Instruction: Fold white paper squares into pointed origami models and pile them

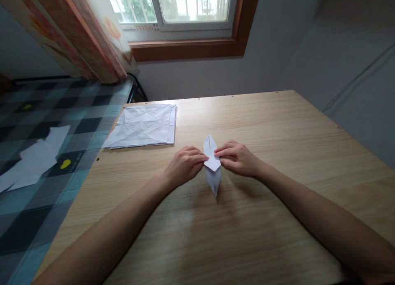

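A small folded white paper piece (212,163) is at the middle of the wooden table, between my two hands. It is long and narrow, with one pointed end away from me, another toward me, and a flap over its middle. My left hand (189,163) pinches its left edge between thumb and fingers. On the other side, my right hand (237,157) grips the right edge, fingertips pressed near the middle flap. The fingers of both hands are closed on the paper. Whether its underside touches the table cannot be made out.
A stack of creased white paper sheets (145,126) lies at the back left of the wooden table (262,120). Loose white papers (38,161) rest on a checked bedspread (27,223) to the left. Beyond are a curtain (83,34) and a window (194,9).
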`<action>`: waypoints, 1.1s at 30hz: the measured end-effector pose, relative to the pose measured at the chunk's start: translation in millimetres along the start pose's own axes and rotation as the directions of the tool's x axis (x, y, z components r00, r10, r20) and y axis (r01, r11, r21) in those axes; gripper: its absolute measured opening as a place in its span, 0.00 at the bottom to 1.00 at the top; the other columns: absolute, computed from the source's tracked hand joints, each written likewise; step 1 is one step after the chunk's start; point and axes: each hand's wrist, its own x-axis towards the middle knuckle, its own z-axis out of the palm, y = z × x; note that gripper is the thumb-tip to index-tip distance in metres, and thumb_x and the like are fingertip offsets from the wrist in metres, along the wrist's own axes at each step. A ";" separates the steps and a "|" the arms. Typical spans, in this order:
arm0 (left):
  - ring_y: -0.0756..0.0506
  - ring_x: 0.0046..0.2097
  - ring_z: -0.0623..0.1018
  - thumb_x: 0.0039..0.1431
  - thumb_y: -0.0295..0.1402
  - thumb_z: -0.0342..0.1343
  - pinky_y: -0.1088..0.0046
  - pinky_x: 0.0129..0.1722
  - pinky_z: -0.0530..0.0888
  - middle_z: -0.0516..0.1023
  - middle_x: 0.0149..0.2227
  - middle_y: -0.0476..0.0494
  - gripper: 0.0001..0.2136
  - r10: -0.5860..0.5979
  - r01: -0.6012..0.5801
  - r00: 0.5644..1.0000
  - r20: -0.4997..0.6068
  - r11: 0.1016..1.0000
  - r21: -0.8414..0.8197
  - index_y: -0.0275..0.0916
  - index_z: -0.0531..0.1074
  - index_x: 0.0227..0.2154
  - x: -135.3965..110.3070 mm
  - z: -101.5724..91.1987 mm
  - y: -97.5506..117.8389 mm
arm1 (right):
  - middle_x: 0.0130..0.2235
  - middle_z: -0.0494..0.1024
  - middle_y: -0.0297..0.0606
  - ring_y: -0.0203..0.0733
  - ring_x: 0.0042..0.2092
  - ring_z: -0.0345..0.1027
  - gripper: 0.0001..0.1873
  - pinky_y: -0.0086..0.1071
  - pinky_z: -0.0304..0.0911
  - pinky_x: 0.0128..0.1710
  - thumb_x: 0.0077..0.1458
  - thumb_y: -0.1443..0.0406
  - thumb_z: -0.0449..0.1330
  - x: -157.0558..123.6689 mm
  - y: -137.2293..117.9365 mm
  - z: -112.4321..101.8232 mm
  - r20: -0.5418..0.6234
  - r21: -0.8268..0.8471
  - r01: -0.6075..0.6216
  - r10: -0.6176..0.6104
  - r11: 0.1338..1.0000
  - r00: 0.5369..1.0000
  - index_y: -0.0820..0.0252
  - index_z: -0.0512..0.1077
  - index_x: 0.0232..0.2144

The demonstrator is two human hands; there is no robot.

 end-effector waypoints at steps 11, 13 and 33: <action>0.49 0.32 0.79 0.60 0.29 0.55 0.74 0.34 0.74 0.80 0.33 0.44 0.06 -0.263 0.251 0.964 -0.048 0.953 -0.170 0.38 0.74 0.39 0.3 4.5 13.8 | 0.39 0.81 0.39 0.45 0.43 0.73 0.05 0.40 0.66 0.45 0.54 0.67 0.63 1.7 -9.5 3.6 -0.032 0.106 -0.101 0.105 0.989 0.994 0.55 0.80 0.30; 0.50 0.31 0.78 0.59 0.28 0.55 0.76 0.32 0.73 0.80 0.33 0.46 0.07 -0.333 0.315 0.942 -0.035 0.918 -0.242 0.39 0.71 0.41 -0.3 6.3 16.7 | 0.38 0.81 0.39 0.45 0.42 0.73 0.06 0.40 0.66 0.44 0.55 0.66 0.63 1.9 -11.1 5.8 -0.061 0.091 -0.130 0.136 0.987 0.989 0.56 0.78 0.26; 0.43 0.45 0.76 0.65 0.31 0.52 0.63 0.46 0.73 0.79 0.42 0.41 0.08 -0.092 0.094 0.996 -0.019 0.986 0.141 0.39 0.77 0.36 2.6 12.3 14.5 | 0.42 0.78 0.41 0.48 0.45 0.69 0.08 0.42 0.61 0.48 0.52 0.70 0.63 3.1 -18.9 19.3 -0.135 -0.121 -0.263 0.247 0.957 0.960 0.57 0.68 0.25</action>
